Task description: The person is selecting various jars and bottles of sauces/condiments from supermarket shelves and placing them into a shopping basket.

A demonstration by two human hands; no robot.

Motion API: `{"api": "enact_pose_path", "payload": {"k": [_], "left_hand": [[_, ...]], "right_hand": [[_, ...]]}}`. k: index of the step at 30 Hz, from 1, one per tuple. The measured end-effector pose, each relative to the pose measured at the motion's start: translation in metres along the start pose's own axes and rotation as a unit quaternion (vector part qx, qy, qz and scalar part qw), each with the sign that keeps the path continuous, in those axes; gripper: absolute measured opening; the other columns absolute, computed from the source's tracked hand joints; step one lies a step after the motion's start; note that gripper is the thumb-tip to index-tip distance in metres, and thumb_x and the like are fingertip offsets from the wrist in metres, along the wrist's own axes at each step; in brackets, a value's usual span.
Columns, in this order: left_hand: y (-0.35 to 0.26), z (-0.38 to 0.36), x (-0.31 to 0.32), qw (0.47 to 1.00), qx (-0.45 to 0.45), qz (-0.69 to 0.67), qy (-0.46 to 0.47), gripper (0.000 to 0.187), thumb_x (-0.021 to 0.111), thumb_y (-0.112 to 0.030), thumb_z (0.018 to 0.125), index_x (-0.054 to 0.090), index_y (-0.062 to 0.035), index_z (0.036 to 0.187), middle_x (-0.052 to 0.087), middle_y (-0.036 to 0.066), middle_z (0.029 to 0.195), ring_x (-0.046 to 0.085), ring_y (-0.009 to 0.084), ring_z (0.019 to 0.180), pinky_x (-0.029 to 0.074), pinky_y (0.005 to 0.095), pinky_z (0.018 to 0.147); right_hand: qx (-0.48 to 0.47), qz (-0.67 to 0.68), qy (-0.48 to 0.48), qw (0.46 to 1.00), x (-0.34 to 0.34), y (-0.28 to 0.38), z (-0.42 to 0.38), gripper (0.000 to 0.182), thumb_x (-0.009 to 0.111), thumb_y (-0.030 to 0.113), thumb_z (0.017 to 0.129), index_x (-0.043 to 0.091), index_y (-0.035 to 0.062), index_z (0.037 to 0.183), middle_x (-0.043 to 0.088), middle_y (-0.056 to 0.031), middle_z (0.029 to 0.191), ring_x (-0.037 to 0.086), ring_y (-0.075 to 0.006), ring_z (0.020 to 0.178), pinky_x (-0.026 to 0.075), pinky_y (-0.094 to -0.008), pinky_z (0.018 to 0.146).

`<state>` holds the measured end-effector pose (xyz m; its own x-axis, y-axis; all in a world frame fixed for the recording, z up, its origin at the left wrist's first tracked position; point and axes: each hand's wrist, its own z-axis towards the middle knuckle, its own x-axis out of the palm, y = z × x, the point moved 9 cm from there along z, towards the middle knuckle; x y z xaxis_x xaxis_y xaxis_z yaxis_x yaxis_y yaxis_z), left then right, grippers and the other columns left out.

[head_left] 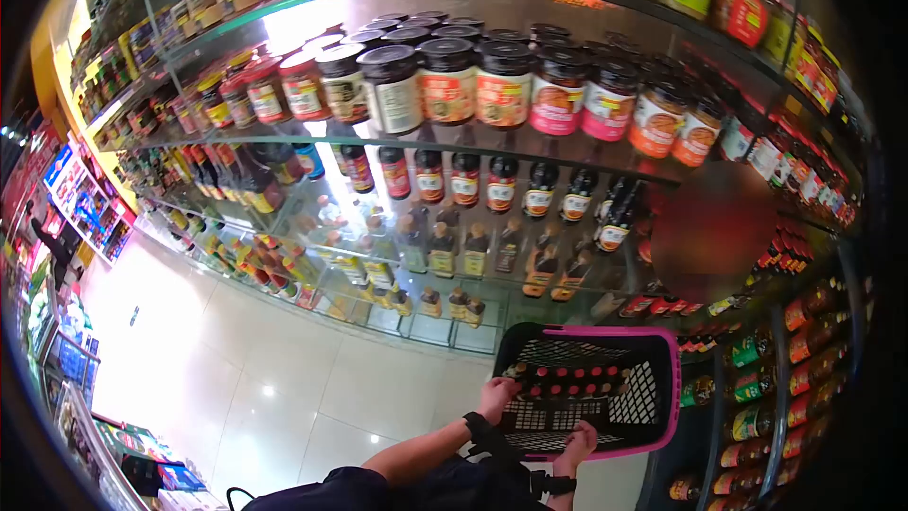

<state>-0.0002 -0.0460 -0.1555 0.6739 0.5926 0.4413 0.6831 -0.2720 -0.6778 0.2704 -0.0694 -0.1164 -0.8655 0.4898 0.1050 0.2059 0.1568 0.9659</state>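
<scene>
A black shopping basket (673,388) with a pink rim is in front of me at the lower middle right. Inside it, dark bottles (588,388) with red caps are lined up in rows. My left hand (496,399) reaches over the basket's left side, its fingers closed by the end of the bottle rows; what they grip is too small to make out. My right hand (578,442) is at the near side of the basket, fingers curled in. Whether it grips the rim or something else is hidden. Both wrists wear black bands.
Glass shelves (454,139) curve around the front, holding dark-lidded jars (447,80) and, lower down, sauce bottles (501,185). A rack of large bottles (752,423) stands close on the right. Pale tiled floor (284,369) extends left, toward another display (80,194).
</scene>
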Motion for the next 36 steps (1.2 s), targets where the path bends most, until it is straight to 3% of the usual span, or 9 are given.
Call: {"api": "enact_pose_path", "payload": {"k": [8,13,15,21,25,27,30,34,36], "left_hand": [[-0.039,-0.017,-0.087,0.994,0.045,-0.03,-0.097,0.018,0.045,-0.01,0.082,0.054,-0.0039,0.096,0.061,0.007,0.086,0.058,0.0166,0.079,0.046,0.0281,0.071],[-0.069,-0.034,-0.137,0.981,0.09,-0.064,-0.158,0.019,0.043,-0.008,0.082,0.056,-0.0021,0.095,0.06,0.006,0.08,0.056,0.0143,0.073,0.044,0.0272,0.065],[-0.078,-0.032,-0.165,0.971,0.091,-0.09,-0.204,0.019,0.042,-0.008,0.082,0.055,-0.0028,0.095,0.06,0.006,0.079,0.056,0.0141,0.073,0.044,0.0276,0.065],[-0.132,0.018,-0.219,0.956,0.13,-0.125,-0.23,0.017,0.046,-0.009,0.082,0.055,-0.0041,0.096,0.059,0.005,0.081,0.055,0.013,0.074,0.042,0.0261,0.065],[-0.222,0.052,-0.267,0.932,0.241,-0.053,-0.265,0.029,0.053,-0.015,0.083,0.053,-0.0008,0.107,0.059,0.008,0.089,0.054,0.0143,0.082,0.043,0.0259,0.071],[-0.283,0.043,-0.283,0.895,0.307,-0.005,-0.325,0.04,0.057,-0.017,0.08,0.048,0.001,0.115,0.056,0.012,0.106,0.053,0.0201,0.096,0.041,0.0301,0.084],[-0.356,0.056,-0.305,0.868,0.359,0.11,-0.325,0.051,0.061,-0.018,0.077,0.043,0.0018,0.121,0.049,0.016,0.12,0.047,0.0244,0.109,0.035,0.0329,0.094],[-0.399,0.099,-0.33,0.871,0.396,0.153,-0.246,0.062,0.066,-0.02,0.074,0.038,0.0027,0.124,0.047,0.019,0.12,0.043,0.0279,0.114,0.031,0.0337,0.098],[-0.42,0.097,-0.325,0.876,0.384,0.176,-0.232,0.066,0.068,-0.02,0.072,0.036,0.0027,0.125,0.047,0.02,0.12,0.043,0.0289,0.114,0.032,0.0343,0.097]], "right_hand": [[0.0,-0.042,0.102,0.994,0.053,-0.004,-0.002,0.026,0.038,-0.006,0.07,0.056,0.0062,0.085,0.049,0.0004,0.073,0.037,-0.0051,0.05,0.027,-0.0189,0.042],[-0.078,-0.058,0.188,0.977,0.096,-0.003,0.008,0.028,0.038,-0.008,0.066,0.054,0.004,0.086,0.048,-0.0015,0.076,0.041,-0.0062,0.054,0.03,-0.0195,0.043],[0.006,-0.052,0.188,0.981,0.117,0.004,-0.009,0.027,0.038,-0.008,0.066,0.053,0.0035,0.085,0.048,-0.0021,0.076,0.043,-0.0067,0.056,0.033,-0.02,0.044],[0.07,-0.059,0.209,0.974,0.168,-0.018,-0.04,0.026,0.041,-0.008,0.067,0.054,0.0037,0.086,0.049,-0.0019,0.075,0.045,-0.0082,0.058,0.035,-0.0198,0.045],[0.092,-0.06,0.199,0.974,0.224,-0.046,-0.063,0.025,0.047,-0.008,0.067,0.055,0.0038,0.087,0.051,-0.0019,0.076,0.046,-0.0092,0.06,0.037,-0.0209,0.047],[-0.024,-0.122,0.26,0.958,0.274,-0.054,-0.081,0.024,0.051,-0.007,0.067,0.056,0.004,0.088,0.052,-0.0017,0.078,0.05,-0.0105,0.067,0.041,-0.022,0.055],[-0.018,-0.14,0.361,0.922,0.369,-0.081,-0.119,0.033,0.055,-0.004,0.068,0.054,0.0044,0.1,0.053,-0.0013,0.088,0.051,-0.012,0.084,0.043,-0.0248,0.074],[-0.066,-0.158,0.399,0.901,0.49,-0.079,-0.159,0.05,0.063,0.001,0.068,0.044,0.0043,0.114,0.048,-0.0057,0.104,0.046,-0.0176,0.1,0.038,-0.0305,0.089],[-0.205,-0.193,0.385,0.879,0.539,-0.064,-0.17,0.058,0.07,0.008,0.066,0.041,0.003,0.116,0.048,-0.0085,0.1,0.046,-0.0214,0.099,0.038,-0.0322,0.085]]}}
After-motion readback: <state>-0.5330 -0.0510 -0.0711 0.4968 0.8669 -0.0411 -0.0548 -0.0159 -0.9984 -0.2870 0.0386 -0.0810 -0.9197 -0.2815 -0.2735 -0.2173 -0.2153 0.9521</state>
